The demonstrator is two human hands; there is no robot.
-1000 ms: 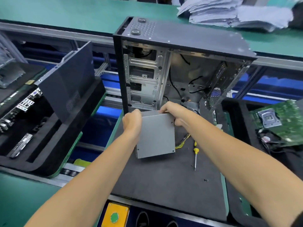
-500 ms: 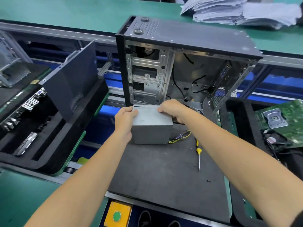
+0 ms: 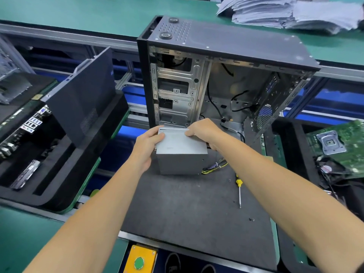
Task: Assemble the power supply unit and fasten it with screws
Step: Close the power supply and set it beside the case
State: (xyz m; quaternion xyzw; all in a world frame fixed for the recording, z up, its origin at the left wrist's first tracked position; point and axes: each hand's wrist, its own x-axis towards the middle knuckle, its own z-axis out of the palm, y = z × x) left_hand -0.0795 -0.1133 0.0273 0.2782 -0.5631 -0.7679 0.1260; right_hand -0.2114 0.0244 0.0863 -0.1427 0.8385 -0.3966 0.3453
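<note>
A grey metal power supply unit (image 3: 180, 152) stands on the dark foam mat (image 3: 187, 213), right in front of the open computer case (image 3: 226, 75). My left hand (image 3: 146, 146) grips its left side, thumb on the top. My right hand (image 3: 204, 132) holds its top right edge, fingers curled over the far rim. A bundle of yellow and black cables (image 3: 215, 166) trails from the unit's right side. A yellow-handled screwdriver (image 3: 239, 189) lies on the mat to the right. Small dark screws (image 3: 251, 219) are scattered near it.
The case's black side panel (image 3: 82, 95) leans on a black foam tray (image 3: 59, 164) at the left, with an I/O shield (image 3: 32, 121). A green motherboard (image 3: 338, 142) lies at the right. Stacked papers (image 3: 285, 10) sit on the far green bench. A yellow box with a green button (image 3: 139, 260) is at the near edge.
The power supply unit was flat-side up and tilted towards me a second ago. Both hands have turned it upright and moved it closer to the case opening.
</note>
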